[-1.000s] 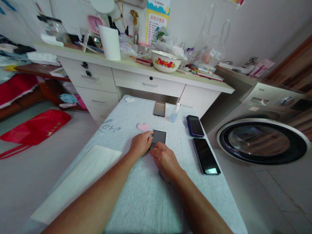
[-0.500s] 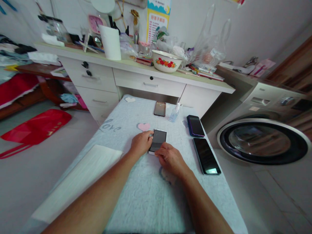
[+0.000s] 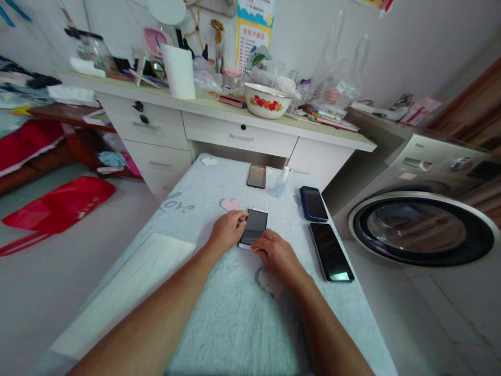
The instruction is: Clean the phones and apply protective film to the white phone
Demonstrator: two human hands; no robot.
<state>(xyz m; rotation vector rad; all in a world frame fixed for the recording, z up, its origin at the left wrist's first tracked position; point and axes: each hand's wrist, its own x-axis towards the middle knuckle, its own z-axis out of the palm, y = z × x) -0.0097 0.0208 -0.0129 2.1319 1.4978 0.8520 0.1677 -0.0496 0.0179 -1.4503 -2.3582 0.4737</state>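
A phone with a dark screen and white ends is laid face up on a cloth-covered bench. The phone's left edge is gripped by the left hand. At its lower right corner, the fingers of the right hand are drawn together; whether anything is pinched cannot be told. Beyond the phone, a case is laid flat and, slightly rightward, a clear bottle is stood. Right of the phone, a purple-edged phone and a black phone are set. Left of and nearer than the phone, a white sheet is spread.
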